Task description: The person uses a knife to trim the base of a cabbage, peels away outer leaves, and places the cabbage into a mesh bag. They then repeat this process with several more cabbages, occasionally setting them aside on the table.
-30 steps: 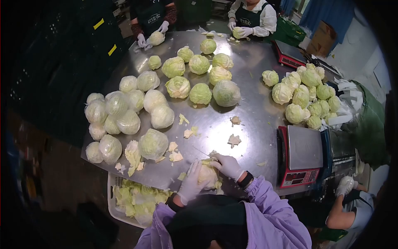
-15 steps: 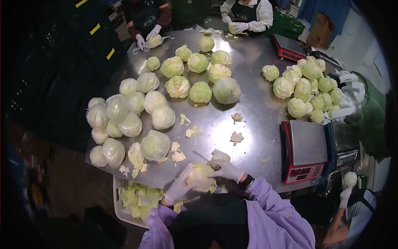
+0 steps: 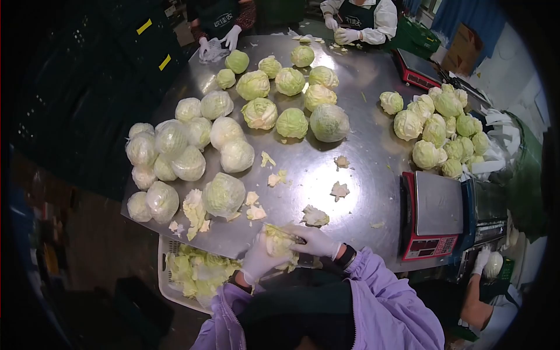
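Note:
At the table's near edge, my gloved left hand [image 3: 260,256] is closed around the left side of a pale cabbage [image 3: 278,244]. My gloved right hand [image 3: 318,241] grips a knife [image 3: 298,239] by its dark handle; the thin blade lies across the top of that cabbage and is partly hard to make out. A loose leaf piece [image 3: 315,216] rests on the metal just beyond my right hand. Left of my hands sits a larger whole cabbage [image 3: 224,195], with torn leaf scraps [image 3: 195,213] beside it.
Film-wrapped cabbages [image 3: 172,140] cluster on the steel table [image 3: 361,192] at left, bare ones [image 3: 291,123] in the middle. A pile [image 3: 434,129] stands right, above a red scale [image 3: 434,204]. A white basket [image 3: 166,280] of leaves is below the edge. Several co-workers stand around.
The knife blade has come down onto the cabbage, and the cabbage has turned in my left hand. Across the table, a co-worker's cabbage now lies on the metal. My view has shifted slightly.

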`<state>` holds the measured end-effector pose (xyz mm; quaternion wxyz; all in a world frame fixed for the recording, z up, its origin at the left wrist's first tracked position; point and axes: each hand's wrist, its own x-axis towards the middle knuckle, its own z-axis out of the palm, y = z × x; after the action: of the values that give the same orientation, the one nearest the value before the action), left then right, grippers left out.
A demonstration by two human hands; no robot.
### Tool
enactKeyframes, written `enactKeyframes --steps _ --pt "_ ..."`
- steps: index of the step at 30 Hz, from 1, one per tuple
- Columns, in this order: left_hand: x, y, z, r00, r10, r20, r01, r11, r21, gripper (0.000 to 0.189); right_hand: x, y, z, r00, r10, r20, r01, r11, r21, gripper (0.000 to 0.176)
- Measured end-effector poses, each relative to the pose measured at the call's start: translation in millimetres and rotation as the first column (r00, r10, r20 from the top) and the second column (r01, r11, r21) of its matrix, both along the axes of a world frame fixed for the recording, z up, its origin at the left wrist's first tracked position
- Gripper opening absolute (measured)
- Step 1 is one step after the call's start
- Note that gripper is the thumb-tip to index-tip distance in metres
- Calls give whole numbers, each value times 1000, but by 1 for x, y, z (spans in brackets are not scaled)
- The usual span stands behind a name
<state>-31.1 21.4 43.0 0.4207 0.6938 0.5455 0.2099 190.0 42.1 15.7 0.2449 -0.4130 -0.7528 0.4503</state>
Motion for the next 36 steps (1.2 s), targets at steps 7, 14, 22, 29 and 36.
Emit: enactKeyframes --steps 7,14,22,29,36 --pt "2 1 -8 999 19 41 -21 999 41 87 11 8 18 947 -167 276 190 980 -59 42" --pt "-39 1 -32 869 186 459 -15 936 -352 85 39 18 -15 892 -232 389 251 968 2 35" --pt "-20 -5 -10 997 -27 75 47 955 -292 79 -29 -2 38 985 -2 170 -50 953 299 39" --pt "-26 7 -12 964 -33 262 64 992 -111 88 -24 44 12 983 -135 -128 120 986 -119 27" --pt "-33 18 -14 984 -16 177 63 962 -266 90 -41 27 21 988 -154 -32 157 969 193 27"
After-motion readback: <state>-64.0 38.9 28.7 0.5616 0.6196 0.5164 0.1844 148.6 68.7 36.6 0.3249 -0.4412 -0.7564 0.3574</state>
